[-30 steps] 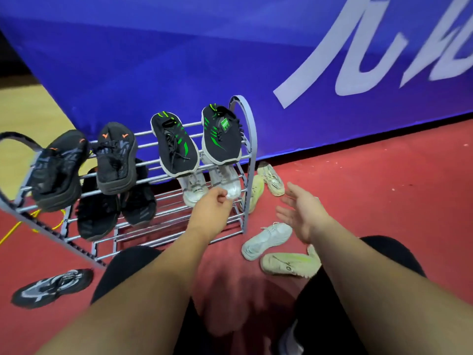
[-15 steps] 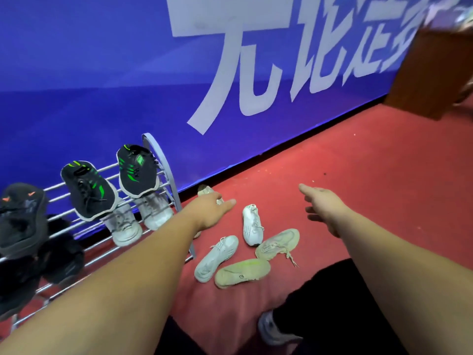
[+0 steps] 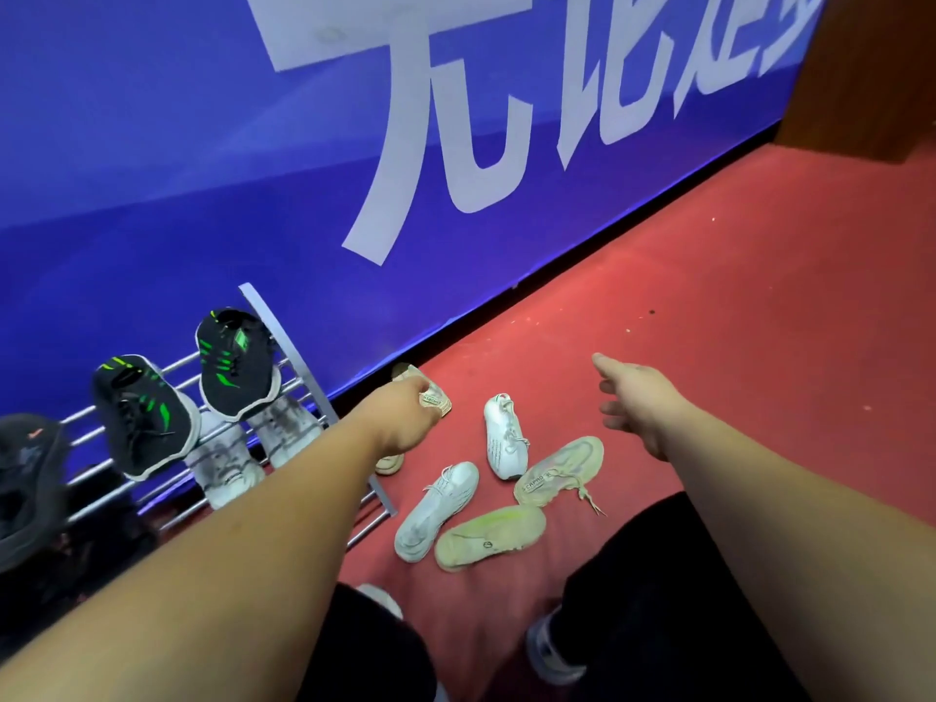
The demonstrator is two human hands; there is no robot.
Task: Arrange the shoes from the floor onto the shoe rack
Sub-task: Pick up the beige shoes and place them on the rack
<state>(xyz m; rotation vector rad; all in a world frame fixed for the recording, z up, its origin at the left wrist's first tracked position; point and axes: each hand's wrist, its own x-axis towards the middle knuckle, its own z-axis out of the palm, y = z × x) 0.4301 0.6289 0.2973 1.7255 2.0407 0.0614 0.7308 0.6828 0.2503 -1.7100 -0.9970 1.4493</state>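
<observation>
The metal shoe rack (image 3: 304, 367) stands at the left against the blue wall. It holds two black-and-green sneakers (image 3: 235, 364) on top, two white-grey sneakers (image 3: 283, 428) below them and dark sandals (image 3: 25, 478) further left. Right of the rack, my left hand (image 3: 405, 418) reaches down onto a beige shoe (image 3: 436, 399) by the wall, fingers curled over its heel end and hiding most of it. On the red floor lie two white sneakers (image 3: 501, 438) (image 3: 438, 509), a beige laced shoe (image 3: 562, 471) and a yellowish shoe turned sole-up (image 3: 489, 537). My right hand (image 3: 633, 402) hovers open beside them, holding nothing.
A blue banner wall (image 3: 506, 195) with white characters runs behind everything. A brown wooden piece (image 3: 871, 68) stands at the upper right. Red carpet (image 3: 734, 296) stretches to the right. My dark-trousered knees and my own shoes (image 3: 552, 651) are at the bottom.
The view swung right, away from the rack. My left hand left the rack's lower tier and went down to the beige shoe by the wall. My right hand stayed open.
</observation>
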